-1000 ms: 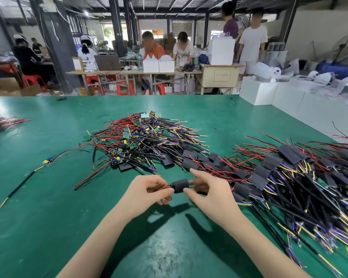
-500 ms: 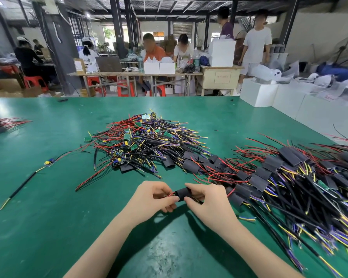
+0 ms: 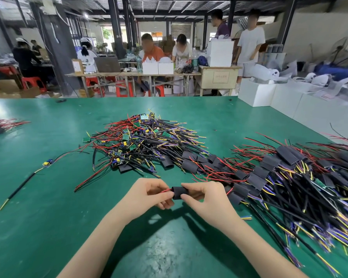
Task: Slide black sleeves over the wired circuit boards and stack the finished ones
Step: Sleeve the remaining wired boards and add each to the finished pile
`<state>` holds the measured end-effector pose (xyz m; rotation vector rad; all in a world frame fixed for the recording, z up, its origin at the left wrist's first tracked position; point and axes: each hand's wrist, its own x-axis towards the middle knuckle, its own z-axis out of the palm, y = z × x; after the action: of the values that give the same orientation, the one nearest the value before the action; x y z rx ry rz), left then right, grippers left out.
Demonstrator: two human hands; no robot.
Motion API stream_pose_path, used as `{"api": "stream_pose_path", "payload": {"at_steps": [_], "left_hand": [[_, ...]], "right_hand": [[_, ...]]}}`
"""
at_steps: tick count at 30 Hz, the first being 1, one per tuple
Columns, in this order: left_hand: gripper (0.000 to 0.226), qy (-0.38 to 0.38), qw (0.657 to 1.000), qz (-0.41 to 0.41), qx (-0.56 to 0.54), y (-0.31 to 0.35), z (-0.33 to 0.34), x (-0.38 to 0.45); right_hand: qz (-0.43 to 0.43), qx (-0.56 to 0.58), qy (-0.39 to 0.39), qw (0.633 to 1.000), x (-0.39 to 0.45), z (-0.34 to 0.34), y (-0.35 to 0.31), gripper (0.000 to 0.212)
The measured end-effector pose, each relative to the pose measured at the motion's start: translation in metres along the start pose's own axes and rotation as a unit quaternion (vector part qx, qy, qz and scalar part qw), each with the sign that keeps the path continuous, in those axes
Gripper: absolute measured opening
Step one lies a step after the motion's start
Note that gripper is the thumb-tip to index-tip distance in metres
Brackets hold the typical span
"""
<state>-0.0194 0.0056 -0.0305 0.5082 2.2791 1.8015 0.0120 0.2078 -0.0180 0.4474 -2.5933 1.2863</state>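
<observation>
Closest, just above the smooth green table [image 3: 48, 227]: left hand [image 3: 149, 194] with curled fingers pinching thin red wires [image 3: 166, 190]; right hand [image 3: 204, 194] pinching a short, round black sleeve [image 3: 179, 193] between thumb and finger. Sleeve held between both hands, wires poking out its left end. To the right, a long messy stack of sleeved boards [image 3: 289, 177] with black, yellow and purple wires. Farther back, a tangled heap of bare green boards [image 3: 141, 141]. Off left, one lone wired board [image 3: 47, 163]. Far behind, people at tables, white boxes [image 3: 257, 94].
</observation>
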Motion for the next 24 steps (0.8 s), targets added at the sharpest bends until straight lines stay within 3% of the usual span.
{"api": "stream_pose_path", "payload": {"at_steps": [4, 7, 14, 17, 20, 24], "left_hand": [[0.015, -0.002, 1.0, 0.006, 0.008, 0.0, -0.003, 0.001], [0.006, 0.011, 0.999, 0.034, 0.009, 0.0, -0.006, 0.002], [0.02, 0.204, 0.966, 0.104, 0.118, 0.009, -0.025, 0.001], [0.019, 0.29, 0.939, 0.09, 0.16, 0.006, -0.036, 0.0], [0.022, 0.375, 0.894, 0.046, 0.24, -0.002, -0.051, -0.001], [0.042, 0.411, 0.81, -0.093, 0.408, -0.017, -0.074, -0.003]], "right_hand": [[-0.001, 0.027, 0.012, 1.0, 0.002, -0.002, 0.0, 0.022], [-0.022, 0.033, 0.04, 0.998, 0.005, -0.012, -0.003, 0.02], [-0.049, -0.06, 0.297, 0.952, 0.009, -0.089, -0.005, 0.02], [0.032, -0.207, 0.337, 0.918, 0.001, -0.117, 0.01, 0.018], [0.151, -0.345, 0.265, 0.888, -0.007, -0.122, 0.029, 0.021], [0.111, -0.319, 0.302, 0.891, -0.003, -0.116, 0.029, 0.017]]}}
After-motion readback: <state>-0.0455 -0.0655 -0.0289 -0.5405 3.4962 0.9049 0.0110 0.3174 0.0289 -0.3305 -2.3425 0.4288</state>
